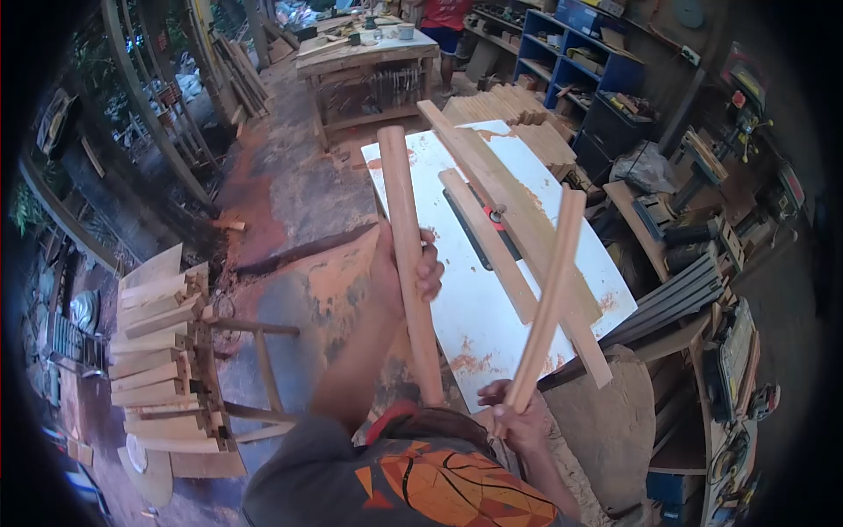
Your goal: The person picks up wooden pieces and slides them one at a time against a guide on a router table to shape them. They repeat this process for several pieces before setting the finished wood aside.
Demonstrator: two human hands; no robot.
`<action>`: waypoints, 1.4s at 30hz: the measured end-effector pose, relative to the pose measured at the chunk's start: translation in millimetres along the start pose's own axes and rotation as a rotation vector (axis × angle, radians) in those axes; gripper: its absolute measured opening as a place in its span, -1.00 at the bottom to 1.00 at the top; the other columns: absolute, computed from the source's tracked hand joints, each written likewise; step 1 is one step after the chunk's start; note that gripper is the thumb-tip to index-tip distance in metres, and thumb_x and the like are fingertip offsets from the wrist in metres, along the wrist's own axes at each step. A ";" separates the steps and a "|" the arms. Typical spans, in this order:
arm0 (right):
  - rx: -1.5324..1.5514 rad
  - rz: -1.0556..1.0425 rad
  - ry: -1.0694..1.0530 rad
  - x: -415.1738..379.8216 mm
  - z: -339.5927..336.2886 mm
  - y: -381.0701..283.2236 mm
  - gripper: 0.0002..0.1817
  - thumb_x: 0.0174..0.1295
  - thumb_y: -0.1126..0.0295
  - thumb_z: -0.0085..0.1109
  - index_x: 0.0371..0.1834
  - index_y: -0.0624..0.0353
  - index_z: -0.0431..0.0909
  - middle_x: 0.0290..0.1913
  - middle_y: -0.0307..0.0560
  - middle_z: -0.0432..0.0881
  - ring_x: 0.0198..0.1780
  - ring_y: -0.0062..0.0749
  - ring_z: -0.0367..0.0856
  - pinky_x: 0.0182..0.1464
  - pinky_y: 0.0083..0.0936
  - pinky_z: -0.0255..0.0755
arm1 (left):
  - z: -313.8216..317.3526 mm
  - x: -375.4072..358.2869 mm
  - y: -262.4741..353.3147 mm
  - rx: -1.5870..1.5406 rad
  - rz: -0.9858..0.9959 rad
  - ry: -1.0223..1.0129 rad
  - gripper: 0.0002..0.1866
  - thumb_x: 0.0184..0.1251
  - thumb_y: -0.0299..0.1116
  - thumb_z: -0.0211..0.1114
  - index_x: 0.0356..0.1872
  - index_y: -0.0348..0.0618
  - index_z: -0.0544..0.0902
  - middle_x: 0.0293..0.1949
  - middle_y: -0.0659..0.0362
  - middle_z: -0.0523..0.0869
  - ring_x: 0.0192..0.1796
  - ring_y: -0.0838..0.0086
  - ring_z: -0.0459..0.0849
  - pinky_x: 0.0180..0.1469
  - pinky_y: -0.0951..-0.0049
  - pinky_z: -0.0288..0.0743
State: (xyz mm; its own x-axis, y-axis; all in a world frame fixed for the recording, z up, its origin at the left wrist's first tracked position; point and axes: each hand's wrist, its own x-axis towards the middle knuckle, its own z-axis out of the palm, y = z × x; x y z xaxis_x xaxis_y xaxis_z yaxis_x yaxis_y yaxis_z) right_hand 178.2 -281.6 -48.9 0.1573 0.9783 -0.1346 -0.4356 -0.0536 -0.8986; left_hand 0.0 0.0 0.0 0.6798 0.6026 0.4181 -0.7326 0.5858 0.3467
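My left hand (408, 270) is wrapped round the middle of a rounded wooden piece (402, 193), which stands nearly upright in front of me. Near its lower end, my right hand (518, 417) grips a grooved wooden strip (551, 299) that leans up and to the right. Behind both pieces is a white-topped router table (421, 180) strewn with wood shavings. Long boards (518, 220) lie across its top, beside a dark plate with a red ring (493, 220) and a bit at its centre.
Cut wooden pieces (158, 351) are stacked at the left. A workbench (364, 61) stands at the back, with a person in a red shirt (445, 16) beside it. Blue shelves (575, 61) and more stacked wood (500, 110) are at the back right; machines and metal bars (672, 294) line the right.
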 end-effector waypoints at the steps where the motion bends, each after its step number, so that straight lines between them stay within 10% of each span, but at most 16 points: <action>1: -0.043 -0.069 -0.035 16.2 16.7 -1.9 -0.44 0.13 0.40 0.49 0.17 0.36 0.47 0.08 0.06 0.63 0.18 -0.06 0.66 0.24 -0.10 0.56 | 7.8 4.2 -2.2 0.056 0.034 0.057 -0.32 0.47 0.30 0.06 0.26 -0.11 0.49 -0.39 0.15 0.56 -0.49 0.36 0.56 -0.56 0.30 0.53; 6: -0.264 0.058 0.029 31.3 78.9 -6.7 -0.44 0.20 0.56 0.41 0.23 0.30 0.35 -0.10 -0.06 0.68 -0.29 -0.56 0.65 -0.41 -0.66 0.51 | 29.4 -21.4 -22.2 0.281 0.092 0.309 -0.62 0.49 -0.07 0.17 0.10 -0.13 0.54 -0.34 0.15 0.61 -0.51 0.46 0.58 -0.52 0.38 0.56; 9: -0.323 0.078 0.128 41.7 101.0 -3.6 -0.45 0.20 0.55 0.42 0.20 0.29 0.34 -0.17 -0.09 0.67 -0.42 -0.63 0.57 -0.43 -0.64 0.47 | 33.8 -26.5 -30.2 0.349 0.123 0.409 -0.61 0.41 -0.25 0.30 0.09 -0.29 0.47 -0.40 0.11 0.62 -0.53 0.45 0.58 -0.52 0.40 0.54; 14: -0.432 0.088 0.280 40.2 95.5 19.5 -0.46 0.17 0.51 0.46 0.14 0.32 0.37 -0.17 -0.07 0.67 -0.36 -0.57 0.61 -0.39 -0.59 0.52 | -8.0 -51.7 -34.1 0.733 0.127 0.393 -0.51 0.39 -0.40 0.33 0.27 -0.35 0.43 0.02 0.10 0.63 0.08 0.48 0.61 0.08 0.41 0.58; 17: -0.535 -0.097 0.394 23.7 71.2 49.9 -0.48 0.16 0.53 0.46 0.12 0.34 0.38 -0.18 -0.06 0.67 -0.31 -0.51 0.66 -0.31 -0.56 0.59 | -33.6 -66.9 -35.7 0.815 0.278 0.362 -0.55 0.44 -0.37 0.31 0.26 -0.31 0.47 -0.05 0.13 0.65 0.01 0.49 0.64 0.04 0.42 0.59; 25: -0.361 -0.192 0.928 -12.2 44.5 35.5 -0.49 0.13 0.53 0.47 0.10 0.38 0.42 -0.18 0.00 0.68 -0.24 -0.42 0.71 -0.24 -0.46 0.64 | -329.3 -164.4 -66.3 0.532 -0.048 1.342 -0.74 0.54 -0.34 0.20 0.10 -0.24 0.56 -0.20 0.11 0.69 -0.23 0.43 0.68 -0.22 0.51 0.57; 31: -0.407 -0.163 1.385 -44.2 31.2 23.7 -0.52 0.12 0.52 0.46 0.07 0.36 0.45 -0.17 -0.04 0.68 -0.25 -0.42 0.69 -0.22 -0.47 0.60 | -357.2 -131.3 -117.4 0.457 -0.268 0.915 -0.46 0.59 0.02 -0.08 0.24 -0.23 0.51 0.09 0.00 0.65 0.03 0.25 0.66 -0.02 0.23 0.58; 39: -0.375 -0.456 1.710 -102.8 -92.7 15.4 -0.56 0.17 0.61 0.32 0.10 0.30 0.38 -0.20 -0.01 0.65 -0.31 -0.33 0.70 -0.26 -0.41 0.62 | -298.1 -127.1 -58.5 0.764 -0.204 1.271 -0.42 0.56 0.01 0.08 0.31 -0.30 0.44 0.22 -0.01 0.55 0.16 0.20 0.61 0.22 0.19 0.51; 42: -0.661 -0.236 1.933 -141.3 -156.3 -46.3 -0.50 0.10 0.49 0.39 0.08 0.33 0.39 -0.19 0.08 0.65 -0.19 -0.24 0.72 -0.20 -0.32 0.60 | -289.2 -140.6 -39.5 0.851 -0.122 1.315 -0.47 0.57 -0.04 0.10 0.28 -0.28 0.44 0.18 0.00 0.56 0.09 0.23 0.62 0.15 0.22 0.54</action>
State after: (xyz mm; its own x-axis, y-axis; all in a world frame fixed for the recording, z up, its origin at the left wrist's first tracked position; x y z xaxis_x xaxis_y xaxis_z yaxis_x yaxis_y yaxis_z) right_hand 314.6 -448.6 -53.5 0.8766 -0.4344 0.2070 -0.0228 -0.4671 -0.8839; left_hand -56.3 48.9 -315.3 -0.0447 0.8735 -0.4848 -0.1691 0.4717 0.8654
